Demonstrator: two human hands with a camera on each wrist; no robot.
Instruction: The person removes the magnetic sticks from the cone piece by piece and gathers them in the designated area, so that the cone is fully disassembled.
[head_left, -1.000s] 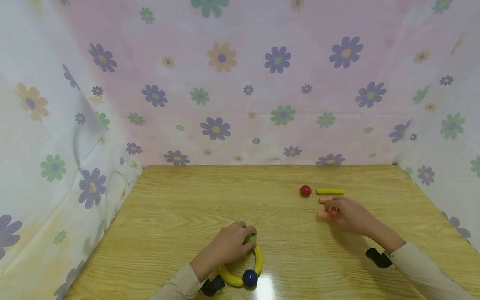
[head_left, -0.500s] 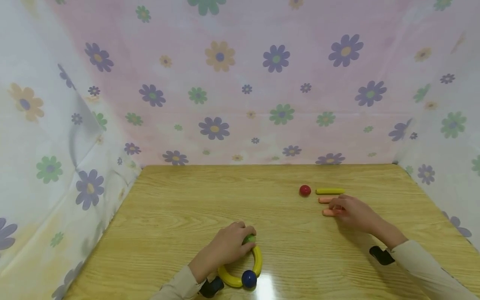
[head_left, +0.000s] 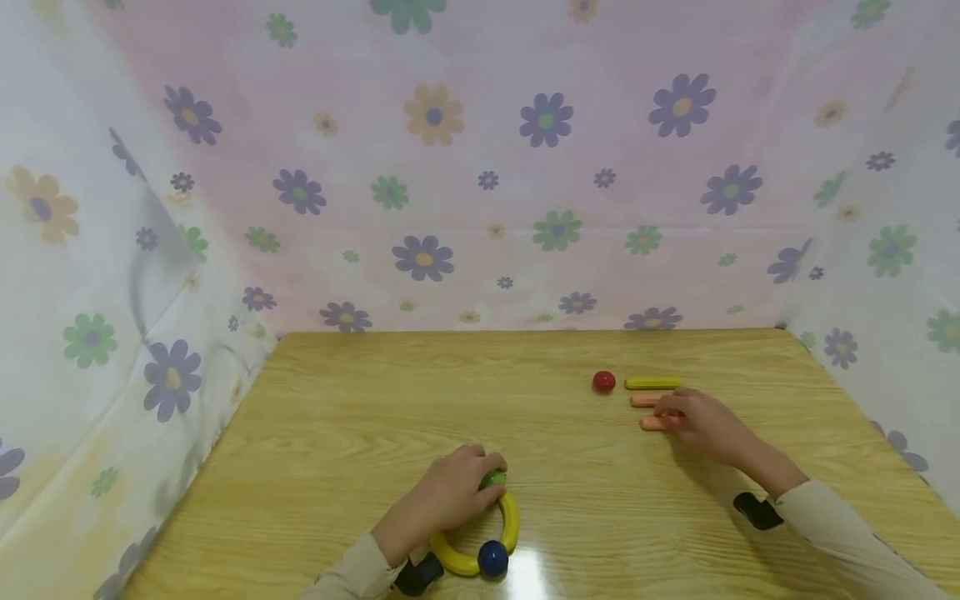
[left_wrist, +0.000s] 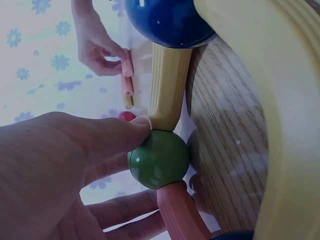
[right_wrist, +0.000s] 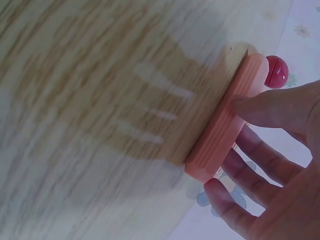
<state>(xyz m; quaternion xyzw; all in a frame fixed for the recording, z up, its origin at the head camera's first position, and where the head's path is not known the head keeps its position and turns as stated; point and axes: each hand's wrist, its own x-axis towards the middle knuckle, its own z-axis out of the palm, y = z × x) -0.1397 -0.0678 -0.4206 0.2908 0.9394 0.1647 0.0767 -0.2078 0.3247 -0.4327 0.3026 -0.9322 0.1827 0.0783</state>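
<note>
My left hand (head_left: 457, 492) pinches a green ball (left_wrist: 160, 160) between thumb and fingers. The ball belongs to a ring of yellow curved rods (head_left: 510, 518), a blue ball (head_left: 492, 559) and, in the left wrist view, an orange rod (left_wrist: 181, 212); my hand hides part of this ring in the head view. Farther right, my right hand (head_left: 705, 427) pinches a ridged orange rod (right_wrist: 227, 122), its thumb on one side and its fingers on the other. A second orange rod (head_left: 642, 401) lies just beyond, partly hidden by that hand.
A straight yellow rod (head_left: 652, 383) lies behind the orange ones, with a red ball (head_left: 603, 382) at its left. The wooden table (head_left: 375, 400) is bounded by flowered cloth (head_left: 480, 208) at the back and both sides.
My right hand has shifted slightly right with the orange rod, drawing it a little from its former spot. My left hand stays on the green ball; the whole head view drifts slightly.
</note>
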